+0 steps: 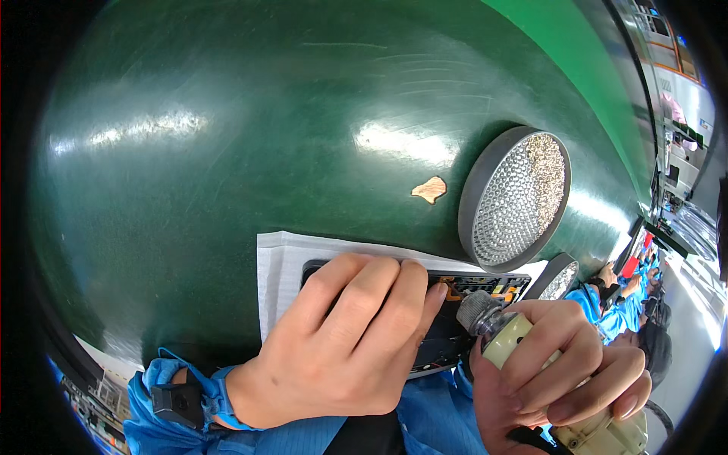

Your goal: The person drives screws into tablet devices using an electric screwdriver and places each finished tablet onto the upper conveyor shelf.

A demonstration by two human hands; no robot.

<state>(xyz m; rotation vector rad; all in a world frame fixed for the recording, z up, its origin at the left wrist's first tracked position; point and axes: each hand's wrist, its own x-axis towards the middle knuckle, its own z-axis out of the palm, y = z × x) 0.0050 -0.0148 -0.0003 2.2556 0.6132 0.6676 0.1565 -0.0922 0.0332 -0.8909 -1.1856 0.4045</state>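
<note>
My left hand lies over a flat black electronic device, its curled fingers gripping it; the fingertips are partly hidden. Small circuit parts and orange strips show along the device's uncovered top right. Beneath it is a white padded sheet. In my closed right hand is a cream electric screwdriver with a knurled grey collar. Its collar points up and left over the device's right part; I cannot make out the bit or whether it touches anything.
Beyond the device stands a round grey tray with a dimpled floor and many tiny metal pieces. A smaller dish sits to its right. A copper-coloured scrap lies on the green table. Farther right, a person in blue is seated.
</note>
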